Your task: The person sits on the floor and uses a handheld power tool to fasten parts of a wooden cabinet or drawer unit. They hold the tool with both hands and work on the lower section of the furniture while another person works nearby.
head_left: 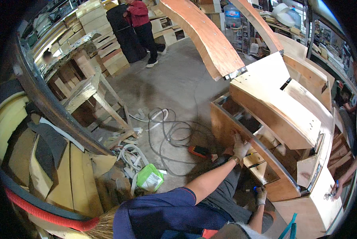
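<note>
My left hand [241,146], in a pale work glove with a band at the wrist, rests against the brown face of a curved wooden panel [262,161]. Its fingers stretch out along the wood. This panel forms the near side of a large wooden frame [276,107] with open compartments. Lower down, close to the panel's bottom edge, my gloved right hand [260,196] is closed around a small dark tool with a blue end [255,188]; its kind does not show clearly. Curved wooden arms [210,38] rise from the frame's far end.
A black cable [174,135] coils on the concrete floor beside an orange-and-black tool [199,151]. Left of it lie a green package [150,177] and scraps. A wooden stand [96,93], a broom [100,225] and a person in red [140,20] are about. Another person's hand [337,190] is at right.
</note>
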`<state>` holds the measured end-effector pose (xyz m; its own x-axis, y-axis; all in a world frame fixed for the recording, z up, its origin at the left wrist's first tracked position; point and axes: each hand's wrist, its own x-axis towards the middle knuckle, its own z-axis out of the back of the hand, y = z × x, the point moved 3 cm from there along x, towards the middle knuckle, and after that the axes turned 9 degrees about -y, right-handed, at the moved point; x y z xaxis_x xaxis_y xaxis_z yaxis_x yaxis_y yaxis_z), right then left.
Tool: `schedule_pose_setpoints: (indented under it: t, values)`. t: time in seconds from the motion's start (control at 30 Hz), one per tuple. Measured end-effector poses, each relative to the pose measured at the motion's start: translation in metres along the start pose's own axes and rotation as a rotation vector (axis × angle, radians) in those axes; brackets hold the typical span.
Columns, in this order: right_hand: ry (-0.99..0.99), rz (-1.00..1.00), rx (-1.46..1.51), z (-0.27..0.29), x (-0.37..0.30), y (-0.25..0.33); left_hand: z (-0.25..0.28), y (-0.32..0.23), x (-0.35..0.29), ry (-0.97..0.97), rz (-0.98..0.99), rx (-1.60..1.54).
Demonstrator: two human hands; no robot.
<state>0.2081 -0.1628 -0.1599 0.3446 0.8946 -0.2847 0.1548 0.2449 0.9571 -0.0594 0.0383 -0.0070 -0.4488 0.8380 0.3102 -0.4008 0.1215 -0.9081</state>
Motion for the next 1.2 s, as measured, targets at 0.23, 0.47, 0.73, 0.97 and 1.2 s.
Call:
schedule_pose_setpoints:
  t: [0.23, 0.47, 0.73, 0.97, 1.2]
  values:
    - [-0.026, 0.013, -0.054, 0.014, 0.012, -0.031, -0.003, 0.003, -0.008, 0.087, 0.099, -0.039]
    - [0.032, 0.01, -0.162, -0.014, 0.021, -0.034, 0.003, 0.042, 0.007, 0.103, 0.108, -0.07]
    - [-0.03, -0.008, -0.289, -0.007, 0.004, -0.009, 0.002, 0.038, 0.003, 0.136, 0.288, 0.089]
    - [-0.035, -0.033, -0.206, -0.004, -0.003, -0.003, 0.005, 0.012, -0.003, 0.08, 0.195, 0.035]
    - [-0.051, -0.078, -0.219, 0.002, -0.01, 0.012, 0.004, -0.005, -0.009, 0.176, 0.237, -0.052]
